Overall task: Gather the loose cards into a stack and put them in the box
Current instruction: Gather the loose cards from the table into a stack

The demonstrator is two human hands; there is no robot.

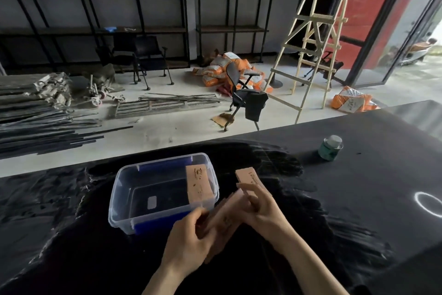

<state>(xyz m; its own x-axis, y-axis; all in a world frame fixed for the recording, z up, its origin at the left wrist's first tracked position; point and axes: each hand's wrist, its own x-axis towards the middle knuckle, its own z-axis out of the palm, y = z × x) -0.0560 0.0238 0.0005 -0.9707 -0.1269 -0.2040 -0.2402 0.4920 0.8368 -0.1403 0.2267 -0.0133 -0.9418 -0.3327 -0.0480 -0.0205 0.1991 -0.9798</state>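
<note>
A clear plastic box (119,199) with blue handles stands on the black table. Inside it, along the right wall, lies a stack of tan cards (199,184). Just right of the box, both hands hold a bundle of tan cards (223,217) between them, tilted and blurred. My left hand (189,244) grips its lower left end. My right hand (260,208) closes over its upper right end. Another stack of tan cards (246,176) sits on the table just beyond my right hand's fingertips.
A small green jar with a clear lid (331,147) stands at the back right of the table (71,235). A white ring mark (428,201) shows on the table's right side. Beyond the table edge are a floor with a chair, ladder and metal bars.
</note>
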